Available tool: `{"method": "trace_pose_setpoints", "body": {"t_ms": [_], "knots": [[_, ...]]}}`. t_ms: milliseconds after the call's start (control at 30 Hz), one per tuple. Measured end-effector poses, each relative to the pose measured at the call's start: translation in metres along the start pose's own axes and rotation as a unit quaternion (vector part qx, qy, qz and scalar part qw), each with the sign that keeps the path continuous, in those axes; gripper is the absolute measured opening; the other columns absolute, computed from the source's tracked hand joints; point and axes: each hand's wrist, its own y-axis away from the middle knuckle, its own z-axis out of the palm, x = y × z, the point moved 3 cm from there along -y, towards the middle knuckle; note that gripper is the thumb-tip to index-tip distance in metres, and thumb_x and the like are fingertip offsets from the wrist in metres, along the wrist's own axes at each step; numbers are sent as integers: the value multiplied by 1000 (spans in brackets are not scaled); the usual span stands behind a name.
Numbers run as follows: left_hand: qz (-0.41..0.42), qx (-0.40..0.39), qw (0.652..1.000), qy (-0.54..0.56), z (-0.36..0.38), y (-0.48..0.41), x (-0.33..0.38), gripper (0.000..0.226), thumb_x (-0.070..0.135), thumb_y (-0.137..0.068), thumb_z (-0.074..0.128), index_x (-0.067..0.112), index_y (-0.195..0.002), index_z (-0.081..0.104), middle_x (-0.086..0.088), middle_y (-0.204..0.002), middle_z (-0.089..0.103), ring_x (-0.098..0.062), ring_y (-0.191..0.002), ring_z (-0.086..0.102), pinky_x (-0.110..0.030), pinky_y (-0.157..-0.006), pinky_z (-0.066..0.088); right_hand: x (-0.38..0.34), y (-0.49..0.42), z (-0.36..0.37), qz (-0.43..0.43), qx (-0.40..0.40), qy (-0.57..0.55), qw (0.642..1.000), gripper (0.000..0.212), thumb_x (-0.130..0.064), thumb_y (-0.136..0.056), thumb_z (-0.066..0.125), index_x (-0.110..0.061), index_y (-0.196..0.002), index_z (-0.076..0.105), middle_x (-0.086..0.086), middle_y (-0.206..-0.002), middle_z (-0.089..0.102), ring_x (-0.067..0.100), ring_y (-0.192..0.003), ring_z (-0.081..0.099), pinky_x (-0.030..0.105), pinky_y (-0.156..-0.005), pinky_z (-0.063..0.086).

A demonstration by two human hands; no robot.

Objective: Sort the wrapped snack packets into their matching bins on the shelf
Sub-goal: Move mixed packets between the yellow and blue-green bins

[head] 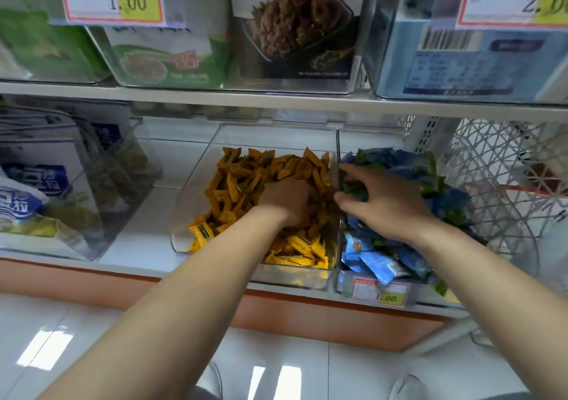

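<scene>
A clear bin (196, 181) on the lower shelf holds a heap of small orange snack packets (239, 178). My left hand (287, 199) is dug into that heap, its fingers curled down among the packets and hidden from view. To its right a second clear bin (347, 279) holds blue packets (378, 261) mixed with green packets (427, 169). My right hand (384, 202) reaches into this bin, with thumb and fingers closed around green packets (353, 189) near the wall between the two bins.
A price tag (381, 292) hangs on the front of the right bin. Left on the same shelf stand bins with white-and-blue bags (37, 184). The upper shelf (215, 95) carries bins of boxed snacks. A white mesh panel (491, 165) closes the right side.
</scene>
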Motion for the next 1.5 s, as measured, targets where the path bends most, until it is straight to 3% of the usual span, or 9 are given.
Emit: {"method": "trace_pose_setpoints", "body": {"t_ms": [233,533,633,733,867,1033,1167,1367,1500], "knots": [[17,-18,999,39,17,-8,-7,59,31,-84,71,34,-138,47,0,-132,59,-26,-120,56,-43,-92,53,0,0,2,-6,8,-2,1000,69,-69,-88,47,-42,-150,30,-9,-146,52,19,-128,53,40,-105,43],[26,41,984,172,0,3,-17,15,29,-90,67,37,-102,65,15,-108,63,-10,-100,60,-29,-83,51,-3,1,1,1,1,0,1000,71,-71,-87,45,-43,-151,28,-12,-145,52,17,-115,61,39,-103,44],[7,101,967,235,-19,16,-21,22,20,-92,64,41,-88,63,22,-97,61,-3,-97,57,-17,-77,44,-5,2,0,1,-1,-7,1000,71,-69,-87,47,-41,-150,31,-8,-147,51,20,-125,55,41,-105,43],[-21,153,936,316,-38,33,-27,26,13,-90,68,37,-82,66,14,-93,68,-7,-94,63,-21,-77,50,-10,4,-5,-2,3,4,1000,69,-66,-88,50,-36,-149,39,-3,-148,50,23,-135,45,45,-109,39],[-33,204,882,423,-57,58,-21,24,3,-88,69,27,-83,68,9,-85,69,-10,-84,66,-17,-69,51,-30,11,-17,-51,88,58,993,58,-55,-88,59,-32,-140,51,-3,-141,54,24,-131,45,42,-110,35],[-23,217,818,532,-71,95,4,21,1,-87,68,22,-86,72,4,-76,75,-8,-71,70,-18,-60,52,-61,24,-16,-40,66,-226,971,49,-49,-91,63,-28,-134,58,-17,-120,62,4,-112,57,13,-88,45],[-29,220,792,569,-75,120,16,10,11,-88,71,18,-95,72,-1,-85,77,-15,-80,73,-23,-64,54,-67,33,-21,-20,92,-315,945,13,-32,-85,75,-40,-90,67,-20,-89,71,-7,-84,64,9,-70,46],[-20,267,914,305,-75,152,-8,18,31,-89,69,30,-107,70,22,-95,71,7,-92,64,-22,-83,53,-35,41,-40,-16,179,-183,966,19,-20,-85,70,-36,-94,66,-15,-96,69,9,-88,65,27,-73,51],[-67,278,947,144,-77,166,-46,32,32,-88,67,25,-119,67,10,-112,71,-11,-106,64,-34,-92,52,2,40,-46,3,228,40,973,24,-19,-94,58,-23,-114,71,2,-120,68,28,-104,63,34,-82,49]]}}
